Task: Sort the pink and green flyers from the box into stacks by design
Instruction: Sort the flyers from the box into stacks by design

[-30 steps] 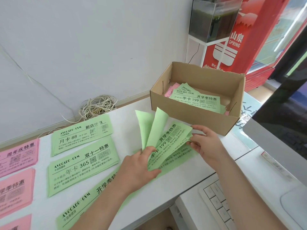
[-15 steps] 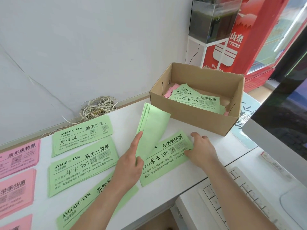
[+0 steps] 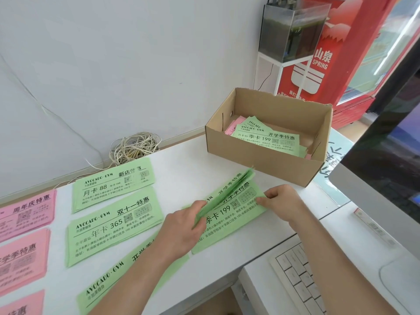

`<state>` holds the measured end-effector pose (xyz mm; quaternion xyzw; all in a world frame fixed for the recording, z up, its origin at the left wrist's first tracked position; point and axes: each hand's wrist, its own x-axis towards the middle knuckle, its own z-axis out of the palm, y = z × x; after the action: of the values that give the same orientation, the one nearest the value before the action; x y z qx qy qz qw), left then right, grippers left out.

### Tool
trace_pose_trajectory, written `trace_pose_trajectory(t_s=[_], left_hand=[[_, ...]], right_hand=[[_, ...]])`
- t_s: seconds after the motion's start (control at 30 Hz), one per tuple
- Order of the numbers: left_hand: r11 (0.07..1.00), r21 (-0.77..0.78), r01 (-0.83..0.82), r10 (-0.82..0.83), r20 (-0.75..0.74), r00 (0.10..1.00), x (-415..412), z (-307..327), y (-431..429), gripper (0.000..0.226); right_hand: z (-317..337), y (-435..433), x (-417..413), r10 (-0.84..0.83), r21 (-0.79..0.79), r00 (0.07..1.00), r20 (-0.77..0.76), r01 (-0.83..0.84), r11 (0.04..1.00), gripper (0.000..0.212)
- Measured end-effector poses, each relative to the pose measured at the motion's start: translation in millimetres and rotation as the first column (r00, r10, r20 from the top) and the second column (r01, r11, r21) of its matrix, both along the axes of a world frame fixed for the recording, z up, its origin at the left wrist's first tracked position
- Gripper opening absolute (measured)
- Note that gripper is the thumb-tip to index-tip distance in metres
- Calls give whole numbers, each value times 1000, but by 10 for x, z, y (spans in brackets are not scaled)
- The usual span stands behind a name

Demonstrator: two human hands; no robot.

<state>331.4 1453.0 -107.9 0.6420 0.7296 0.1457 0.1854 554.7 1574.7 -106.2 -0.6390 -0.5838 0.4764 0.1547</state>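
We see the box point(image 3: 268, 160) on the far right of the table point(image 3: 188, 169), with flyers point(image 3: 268, 139) lying inside it. Just near of the box, a flat flyer point(image 3: 229, 226) lies on the table with a small bundle of flyers point(image 3: 225, 194) tilted above it, between the left hand point(image 3: 181, 230) and the right hand point(image 3: 281, 201). Left of these lie three stacks point(image 3: 113, 187), one nearer than the next, and further stacks point(image 3: 25, 212) sit at the left edge. A cable coil point(image 3: 134, 146) rests far behind the stacks. A keyboard point(image 3: 300, 276) lies near right, below the table edge.
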Motion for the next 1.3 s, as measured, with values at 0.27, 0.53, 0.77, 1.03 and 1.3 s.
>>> trace_pose_trajectory(t_s=[0.27,0.53,0.77,1.03,1.3], left_hand=[[994,-46,98,-103,-133,986,102,-34,-62,60],[995,81,58,-51,-86,995,108,-31,-56,18],[977,62,-205,190,195,962,-61,-87,-3,7],[992,3,129,-128,-95,987,91,-51,-99,41],[985,-69,157,-165,-125,978,173,-197,-293,38]], right_hand=[[20,-37,-42,-84,42,993,-80,88,995,35],[-26,-41,-142,-155,174,988,-11,155,973,57],[-127,-12,-31,-54,152,985,162,30,988,55],[-21,66,-4,-203,-47,971,-124,199,979,61],[-36,127,-91,96,28,994,58,-98,995,20]])
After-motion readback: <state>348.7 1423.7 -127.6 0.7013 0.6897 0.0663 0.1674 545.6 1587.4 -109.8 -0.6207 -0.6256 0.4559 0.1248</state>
